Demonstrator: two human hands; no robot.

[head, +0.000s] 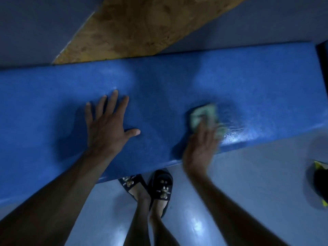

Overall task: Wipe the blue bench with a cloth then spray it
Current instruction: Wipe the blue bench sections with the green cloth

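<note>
Firmly pressed the cloth [204, 115] under the flat right hand [200, 148], long bench [266, 86] stretching sideways; left hand [106, 125] spread, resting beside.

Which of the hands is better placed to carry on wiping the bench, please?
Right. The right hand already presses the cloth onto the blue bench; the left hand lies flat, fingers spread, holding nothing.

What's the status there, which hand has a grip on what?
Left hand flat on the blue bench, fingers spread. Right hand presses the cloth onto it, blurred. Wet sheen right of the cloth. Nothing in the way.
</note>
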